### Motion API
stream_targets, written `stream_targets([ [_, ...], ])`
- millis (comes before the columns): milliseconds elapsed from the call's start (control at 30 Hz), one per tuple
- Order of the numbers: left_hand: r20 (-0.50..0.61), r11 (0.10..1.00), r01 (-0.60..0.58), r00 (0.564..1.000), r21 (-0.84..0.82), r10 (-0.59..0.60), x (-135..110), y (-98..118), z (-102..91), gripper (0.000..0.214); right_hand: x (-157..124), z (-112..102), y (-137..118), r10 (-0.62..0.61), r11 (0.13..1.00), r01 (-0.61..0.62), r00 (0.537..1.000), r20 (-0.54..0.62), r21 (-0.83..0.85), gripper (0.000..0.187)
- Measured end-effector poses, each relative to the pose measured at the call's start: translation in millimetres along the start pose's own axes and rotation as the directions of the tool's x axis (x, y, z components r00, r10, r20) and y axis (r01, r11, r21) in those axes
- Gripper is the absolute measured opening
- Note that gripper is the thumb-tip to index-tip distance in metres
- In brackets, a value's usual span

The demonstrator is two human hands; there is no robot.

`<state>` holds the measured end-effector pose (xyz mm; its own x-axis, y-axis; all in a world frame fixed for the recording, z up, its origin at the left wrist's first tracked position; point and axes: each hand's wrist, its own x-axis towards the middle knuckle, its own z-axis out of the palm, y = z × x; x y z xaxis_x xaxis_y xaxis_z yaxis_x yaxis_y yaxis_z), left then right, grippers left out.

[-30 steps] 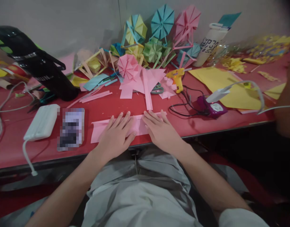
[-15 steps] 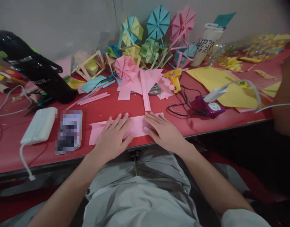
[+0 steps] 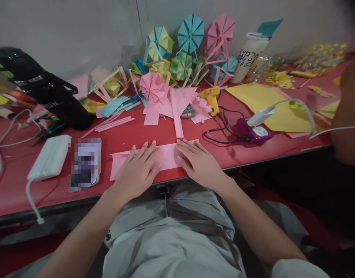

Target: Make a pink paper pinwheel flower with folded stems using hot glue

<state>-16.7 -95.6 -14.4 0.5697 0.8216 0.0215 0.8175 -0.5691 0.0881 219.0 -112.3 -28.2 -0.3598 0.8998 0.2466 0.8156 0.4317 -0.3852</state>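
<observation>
A folded strip of pink paper point(image 3: 168, 156) lies along the front edge of the red table point(image 3: 154, 133). Flat on its left half rests my left hand point(image 3: 138, 166), fingers stretched out and slightly spread. My right hand point(image 3: 199, 162) presses on the right end with straight fingers, covering part of the strip. Just beyond that hand's fingertips is the near end of a long folded pink paper piece point(image 3: 176, 114). It lies across pink sheets beside a pink pleated paper wheel point(image 3: 152, 87).
Behind stand several coloured paper wheels point(image 3: 191, 34). A yellow glue gun point(image 3: 212, 99) and a purple power socket point(image 3: 257, 131) with cables lie right. At left are a black bottle point(image 3: 50, 92), a white power bank point(image 3: 50, 157) and a phone point(image 3: 85, 164). Another person's arm point(image 3: 349, 116) is far right.
The view has shifted slightly, so everything on the table sits a little lower in the picture. Both hands stay flat on the pink strip in almost the same place.
</observation>
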Motion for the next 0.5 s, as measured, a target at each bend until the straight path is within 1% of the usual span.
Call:
stream_targets([
  [133,-0.005,1.0,0.021,1.0,0.019,-0.021,4.6,1.5,-4.4,0.053,3.0,1.8,-2.2,-0.004,1.0,0.003,1.0,-0.025,-0.025,0.045],
  [233,-0.02,0.999,0.02,1.0,0.032,-0.02,7.4,3.0,-5.4,0.052,9.6,-0.6,4.6,0.012,0.999,-0.015,0.997,-0.081,-0.036,0.041],
  [333,-0.041,0.999,0.016,0.999,0.052,-0.014,8.3,4.5,-6.7,0.052,20.2,-8.8,19.5,0.1,0.993,-0.108,0.98,-0.172,-0.039,0.032],
  [400,-0.055,0.996,0.012,0.998,0.083,-0.008,8.3,6.1,-9.1,0.05,28.8,-16.1,30.4,0.169,0.982,-0.183,0.963,-0.209,-0.05,0.031],
  [433,-0.061,0.995,0.012,0.998,0.099,-0.006,8.2,7.0,-10.7,0.049,33.2,-19.7,35.3,0.194,0.977,-0.209,0.959,-0.207,-0.05,0.03],
  [500,-0.07,0.993,0.015,0.998,0.12,-0.006,8.3,8.9,-14.1,0.046,41.4,-25.9,43.1,0.219,0.974,-0.224,0.963,-0.154,-0.016,0.028],
])
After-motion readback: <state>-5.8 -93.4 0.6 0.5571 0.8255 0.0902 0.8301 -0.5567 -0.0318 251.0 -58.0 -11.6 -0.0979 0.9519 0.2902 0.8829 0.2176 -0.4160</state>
